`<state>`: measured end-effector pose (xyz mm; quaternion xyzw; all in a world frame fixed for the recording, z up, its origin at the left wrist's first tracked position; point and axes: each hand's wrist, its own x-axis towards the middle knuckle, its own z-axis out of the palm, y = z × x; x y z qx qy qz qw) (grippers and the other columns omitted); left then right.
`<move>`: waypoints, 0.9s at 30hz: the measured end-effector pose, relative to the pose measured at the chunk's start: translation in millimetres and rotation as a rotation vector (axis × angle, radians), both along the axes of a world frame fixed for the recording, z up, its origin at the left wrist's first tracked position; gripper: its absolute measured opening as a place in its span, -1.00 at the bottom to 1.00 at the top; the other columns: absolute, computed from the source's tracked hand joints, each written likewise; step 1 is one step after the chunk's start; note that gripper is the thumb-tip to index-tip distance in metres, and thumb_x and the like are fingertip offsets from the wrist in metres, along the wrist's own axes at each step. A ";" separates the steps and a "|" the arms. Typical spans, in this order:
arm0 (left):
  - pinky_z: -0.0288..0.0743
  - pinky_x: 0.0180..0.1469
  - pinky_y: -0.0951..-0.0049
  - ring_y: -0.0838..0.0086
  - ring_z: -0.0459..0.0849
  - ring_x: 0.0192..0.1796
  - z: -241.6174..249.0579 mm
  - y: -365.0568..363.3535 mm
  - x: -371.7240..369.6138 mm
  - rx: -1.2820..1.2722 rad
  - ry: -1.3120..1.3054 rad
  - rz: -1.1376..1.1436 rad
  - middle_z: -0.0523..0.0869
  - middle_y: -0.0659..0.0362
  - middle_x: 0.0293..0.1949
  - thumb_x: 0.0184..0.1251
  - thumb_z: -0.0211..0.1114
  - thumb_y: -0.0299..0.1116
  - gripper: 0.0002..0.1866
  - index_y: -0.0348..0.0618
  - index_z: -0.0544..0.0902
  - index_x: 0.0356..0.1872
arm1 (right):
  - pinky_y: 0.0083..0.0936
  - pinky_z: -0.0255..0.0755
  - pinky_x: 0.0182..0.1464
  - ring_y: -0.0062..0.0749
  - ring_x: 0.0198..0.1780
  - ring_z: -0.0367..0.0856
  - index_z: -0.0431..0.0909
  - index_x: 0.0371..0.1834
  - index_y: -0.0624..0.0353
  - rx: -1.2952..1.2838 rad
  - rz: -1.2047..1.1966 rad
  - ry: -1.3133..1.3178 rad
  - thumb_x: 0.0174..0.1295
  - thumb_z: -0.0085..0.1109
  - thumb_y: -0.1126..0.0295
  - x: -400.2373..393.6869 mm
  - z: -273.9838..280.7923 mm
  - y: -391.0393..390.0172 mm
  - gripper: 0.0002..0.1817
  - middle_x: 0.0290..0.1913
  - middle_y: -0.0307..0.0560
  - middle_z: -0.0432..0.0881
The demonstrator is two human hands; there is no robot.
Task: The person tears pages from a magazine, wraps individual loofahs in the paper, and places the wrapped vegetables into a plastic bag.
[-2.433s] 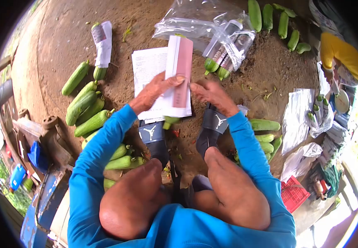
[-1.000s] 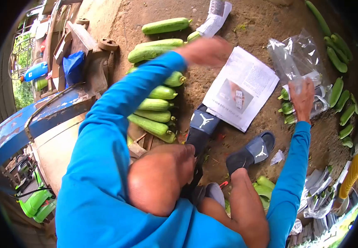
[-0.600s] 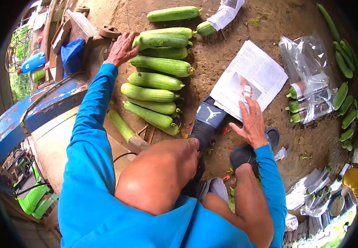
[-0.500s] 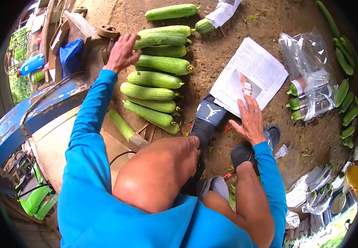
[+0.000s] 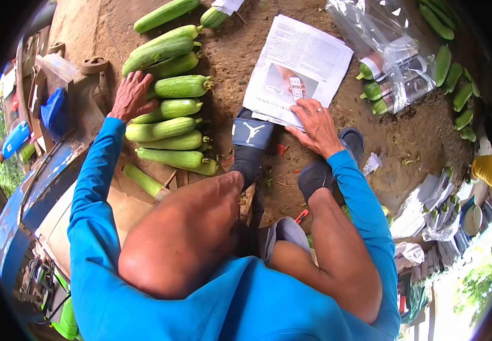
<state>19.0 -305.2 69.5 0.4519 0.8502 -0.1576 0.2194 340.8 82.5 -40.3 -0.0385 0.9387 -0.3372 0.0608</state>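
Observation:
My left hand [image 5: 133, 95] has its fingers curled over the left end of a green luffa gourd [image 5: 182, 86] in the row; the gourd's covered end is hidden. Above it is another luffa [image 5: 161, 55], and several more lie below. My right hand [image 5: 317, 124] rests with its fingers apart on the lower right part of a stack of printed paper sheets [image 5: 291, 51], the thumb near the lower edge. The stack lies on the ground and partly over my dark blue sandal [image 5: 251, 132].
Paper-wrapped gourds in a clear plastic bag [image 5: 402, 71] lie right, beside several smaller gourds [image 5: 442, 65]. A paper-wrapped luffa [image 5: 215, 18] is at the top. A blue metal beam [image 5: 30, 210] runs along the left. Bundled papers [image 5: 422, 207] lie lower right.
My left hand has come down from the upper gourds onto the end of a middle one. My right hand stays on the paper, its thumb closer in. The whole view has shifted.

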 end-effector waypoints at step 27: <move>0.48 -0.03 0.03 -0.18 0.65 -0.10 0.5 48.1 53.0 0.370 -0.361 0.359 0.69 -0.22 -0.15 -0.03 0.35 0.12 -0.28 -0.26 0.52 0.05 | -0.16 0.32 0.01 -0.06 0.18 0.40 0.46 0.23 0.07 0.174 -0.037 0.062 0.18 0.32 -0.08 -13.8 -20.3 -14.8 -0.35 0.30 -0.11 0.43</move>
